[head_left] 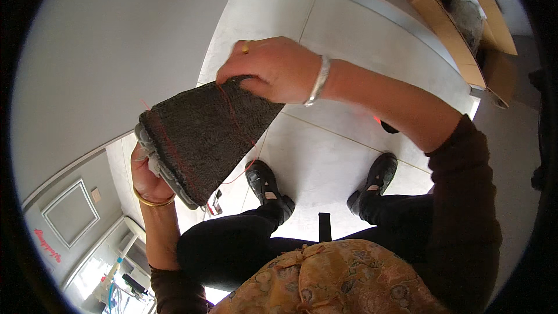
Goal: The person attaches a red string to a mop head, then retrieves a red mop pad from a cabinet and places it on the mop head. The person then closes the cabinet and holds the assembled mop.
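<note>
A dark brown, rough-textured cloth piece (200, 134) is held up in front of me, above my lap and to the left. Grey bunched trim (152, 154) runs along its left end. My left hand (148, 177) is closed around that end, its fingers partly behind the piece. At the far upper edge, my right hand (276, 70) pinches the cloth between thumb and fingers. A red thread (231, 110) crosses the cloth from near my right fingers and loops off the lower right edge. Whether my right fingers also hold a needle is hidden.
An open cardboard box (450, 29) with clear plastic inside stands at the far right. A grey panel (116, 40) rises close on the left. My black shoes (270, 189) rest on pale floor tiles (314, 163). Equipment with hoses (119, 282) shows at lower left.
</note>
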The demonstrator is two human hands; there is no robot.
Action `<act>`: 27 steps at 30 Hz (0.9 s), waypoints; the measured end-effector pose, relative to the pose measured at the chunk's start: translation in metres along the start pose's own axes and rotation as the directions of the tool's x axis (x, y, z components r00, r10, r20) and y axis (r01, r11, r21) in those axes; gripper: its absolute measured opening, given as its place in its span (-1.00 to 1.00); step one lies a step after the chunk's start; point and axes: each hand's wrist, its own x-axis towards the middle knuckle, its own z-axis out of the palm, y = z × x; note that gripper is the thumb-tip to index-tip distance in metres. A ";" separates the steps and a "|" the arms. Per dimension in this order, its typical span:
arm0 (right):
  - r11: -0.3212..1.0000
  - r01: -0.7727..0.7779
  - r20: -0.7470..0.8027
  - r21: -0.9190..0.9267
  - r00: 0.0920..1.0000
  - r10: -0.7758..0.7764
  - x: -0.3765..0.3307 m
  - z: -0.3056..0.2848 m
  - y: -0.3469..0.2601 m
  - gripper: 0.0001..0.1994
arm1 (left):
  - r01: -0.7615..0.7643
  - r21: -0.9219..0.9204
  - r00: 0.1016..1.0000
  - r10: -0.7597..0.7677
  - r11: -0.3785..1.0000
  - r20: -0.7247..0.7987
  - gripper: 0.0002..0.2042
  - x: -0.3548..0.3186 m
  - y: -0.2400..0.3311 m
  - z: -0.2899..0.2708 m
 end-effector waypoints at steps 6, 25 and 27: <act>0.972 0.074 -0.004 -0.223 0.997 -0.077 0.004 0.022 -0.001 -0.89 | -0.019 -0.006 1.000 0.019 1.000 0.017 -0.68 0.002 0.000 0.001; 0.745 -0.111 0.436 -0.658 0.751 0.497 -0.026 -0.012 0.049 -0.84 | 0.049 0.429 0.999 -0.049 0.902 -0.012 -0.80 -0.020 -0.010 0.060; 0.754 -0.094 0.385 -0.651 0.815 0.434 -0.007 -0.005 0.051 -0.85 | 0.102 0.457 0.993 -0.120 0.884 0.010 -0.81 -0.024 -0.010 0.071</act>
